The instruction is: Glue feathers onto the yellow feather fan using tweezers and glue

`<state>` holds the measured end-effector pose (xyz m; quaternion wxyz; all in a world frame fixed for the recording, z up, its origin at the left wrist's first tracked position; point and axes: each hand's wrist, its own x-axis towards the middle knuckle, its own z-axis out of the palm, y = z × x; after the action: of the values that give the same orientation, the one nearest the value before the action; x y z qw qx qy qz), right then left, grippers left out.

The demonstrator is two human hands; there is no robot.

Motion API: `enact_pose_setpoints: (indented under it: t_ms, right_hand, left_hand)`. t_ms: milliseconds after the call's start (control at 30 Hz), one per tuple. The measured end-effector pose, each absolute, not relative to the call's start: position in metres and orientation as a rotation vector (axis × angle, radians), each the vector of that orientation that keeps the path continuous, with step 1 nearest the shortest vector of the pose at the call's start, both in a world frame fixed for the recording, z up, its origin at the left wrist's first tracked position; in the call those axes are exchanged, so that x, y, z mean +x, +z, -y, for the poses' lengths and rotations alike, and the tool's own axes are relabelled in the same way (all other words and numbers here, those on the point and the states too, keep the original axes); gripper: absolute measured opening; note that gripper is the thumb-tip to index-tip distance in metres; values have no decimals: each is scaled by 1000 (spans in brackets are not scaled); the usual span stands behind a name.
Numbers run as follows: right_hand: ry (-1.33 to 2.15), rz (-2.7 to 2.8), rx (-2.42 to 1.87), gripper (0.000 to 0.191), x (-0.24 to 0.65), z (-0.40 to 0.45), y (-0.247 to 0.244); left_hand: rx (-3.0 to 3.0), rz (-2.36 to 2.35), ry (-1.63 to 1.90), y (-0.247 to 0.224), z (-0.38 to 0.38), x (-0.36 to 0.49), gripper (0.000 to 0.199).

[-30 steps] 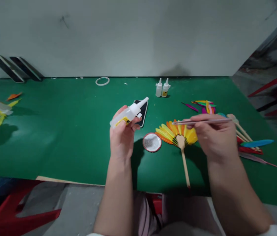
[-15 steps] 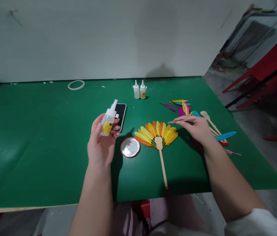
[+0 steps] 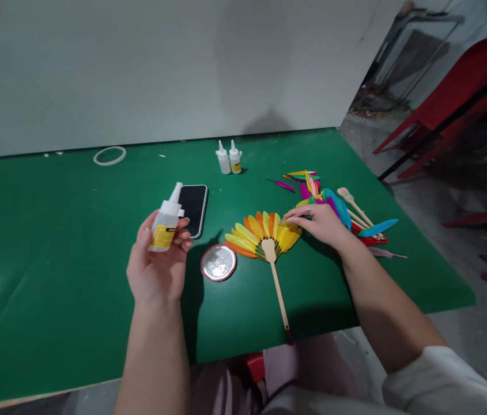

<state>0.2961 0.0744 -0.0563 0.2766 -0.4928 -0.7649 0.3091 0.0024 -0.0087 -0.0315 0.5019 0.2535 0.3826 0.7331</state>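
My left hand is wrapped round a glue bottle with a yellow label, its nozzle pointing up, held above the table. In front of me lies a feather fan with yellow and orange feathers and a wooden handle. Tweezers are pinched in my right hand; their tips are at the fan's upper right feathers. Whether they grip anything is too small to tell. A round metal lid with a red rim lies just left of the fan.
A phone lies behind my left hand. Two small bottles stand near the wall. Loose coloured feathers and wooden fan handles lie at the right. A white ring is at the back left, and red chairs stand beyond the table.
The tweezers have moved from just beyond the fan's upper right edge onto its feathers. My left hand still holds the bottle, now lower and farther from the fan. The view has shifted right.
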Motion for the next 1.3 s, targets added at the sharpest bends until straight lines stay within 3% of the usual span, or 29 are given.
enact_pose_setpoints:
  t_ms: [1300]
  right_hand:
    - [863,2056,-1357,17,292,-75,-61]
  left_hand:
    - [596,-972,1760,-28,10,6,30]
